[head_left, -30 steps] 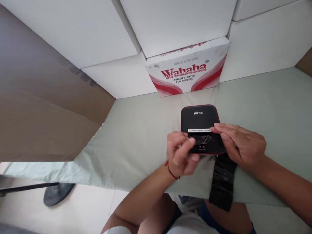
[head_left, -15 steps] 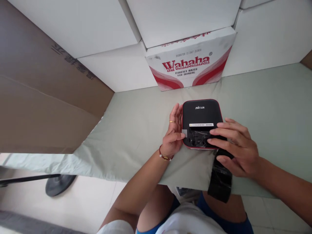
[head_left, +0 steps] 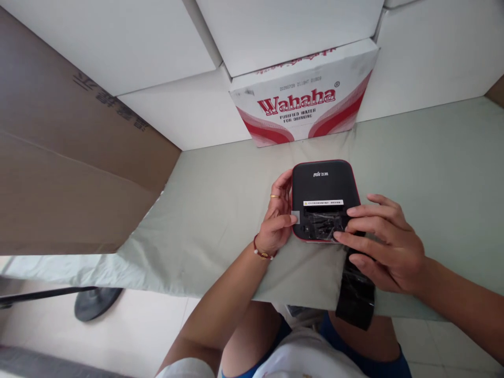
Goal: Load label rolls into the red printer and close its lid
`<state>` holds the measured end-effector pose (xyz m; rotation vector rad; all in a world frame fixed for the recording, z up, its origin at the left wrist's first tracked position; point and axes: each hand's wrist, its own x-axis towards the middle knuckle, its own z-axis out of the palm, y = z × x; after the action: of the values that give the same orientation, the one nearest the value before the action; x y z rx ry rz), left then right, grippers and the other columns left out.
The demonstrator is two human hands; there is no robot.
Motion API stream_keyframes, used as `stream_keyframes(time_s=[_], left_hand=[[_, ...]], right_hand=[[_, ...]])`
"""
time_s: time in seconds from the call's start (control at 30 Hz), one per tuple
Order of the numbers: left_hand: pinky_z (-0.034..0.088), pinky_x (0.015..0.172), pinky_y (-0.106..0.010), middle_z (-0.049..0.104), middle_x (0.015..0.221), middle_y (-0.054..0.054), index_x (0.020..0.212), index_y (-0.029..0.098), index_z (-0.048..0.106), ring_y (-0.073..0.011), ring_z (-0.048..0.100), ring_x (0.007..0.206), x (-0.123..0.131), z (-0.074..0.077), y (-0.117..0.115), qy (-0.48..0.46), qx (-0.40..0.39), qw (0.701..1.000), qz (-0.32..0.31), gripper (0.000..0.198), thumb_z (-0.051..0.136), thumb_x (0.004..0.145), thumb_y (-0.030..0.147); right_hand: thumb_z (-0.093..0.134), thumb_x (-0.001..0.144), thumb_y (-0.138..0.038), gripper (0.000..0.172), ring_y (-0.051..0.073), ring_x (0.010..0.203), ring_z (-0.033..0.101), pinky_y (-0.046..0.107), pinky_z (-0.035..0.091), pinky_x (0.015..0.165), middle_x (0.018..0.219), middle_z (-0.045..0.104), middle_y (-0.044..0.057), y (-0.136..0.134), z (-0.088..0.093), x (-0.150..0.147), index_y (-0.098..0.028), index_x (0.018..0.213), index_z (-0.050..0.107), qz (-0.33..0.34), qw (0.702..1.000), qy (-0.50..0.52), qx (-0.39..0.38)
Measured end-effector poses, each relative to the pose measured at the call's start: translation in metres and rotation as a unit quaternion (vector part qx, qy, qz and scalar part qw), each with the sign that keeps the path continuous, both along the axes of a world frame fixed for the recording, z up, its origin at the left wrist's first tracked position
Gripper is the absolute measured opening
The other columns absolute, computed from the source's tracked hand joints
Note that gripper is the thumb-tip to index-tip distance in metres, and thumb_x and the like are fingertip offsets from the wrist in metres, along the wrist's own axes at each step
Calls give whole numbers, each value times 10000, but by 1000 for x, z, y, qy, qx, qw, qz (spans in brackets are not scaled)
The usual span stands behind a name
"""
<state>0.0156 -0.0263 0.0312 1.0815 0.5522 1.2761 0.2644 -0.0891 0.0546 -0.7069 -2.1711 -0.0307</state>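
Note:
A black receipt printer with a red edge and a white warning label lies on the cloth-covered table. My left hand grips its left side, the thumb on top by a small grey sticker. Crumpled clear film covers the slot area near the printer's front. My right hand has its fingers apart, with fingertips at the film and the printer's front right corner. Beneath this hand a shiny black strip hangs over the table's front edge; what it joins to is hidden.
A white and red water carton stands behind the printer among stacked white boxes. A large brown carton rises on the left. Pale green cloth covers the table. A black round base stands on the floor.
The fingers of my right hand have drawn slightly right and toward me across the printer, exposing more film. My left hand keeps its hold. The whole view has shifted a little.

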Motion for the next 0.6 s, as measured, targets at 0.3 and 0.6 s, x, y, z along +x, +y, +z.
stream_keyframes(time_s=[0.3, 0.6], left_hand=[[135, 1453, -512, 499, 1711, 28, 1530, 421, 500, -287, 264, 1731, 2, -1, 0, -21, -83, 996, 19, 997, 738, 607, 127], [178, 1445, -511, 494, 1720, 2, 1517, 406, 528, -319, 255, 1740, 3, -18, 6, -28, -61, 998, -6, 909, 860, 676, 308]], right_hand=[[699, 1003, -198, 205, 269, 1228, 674, 531, 538, 1203, 1068, 808, 85, -3, 5, -7, -205, 1191, 783, -7, 999, 32, 2], [793, 943, -190, 307, 272, 1132, 736, 430, 651, 906, 1058, 829, 59, 6, 9, 3, -246, 1244, 769, 26, 999, -22, 21]])
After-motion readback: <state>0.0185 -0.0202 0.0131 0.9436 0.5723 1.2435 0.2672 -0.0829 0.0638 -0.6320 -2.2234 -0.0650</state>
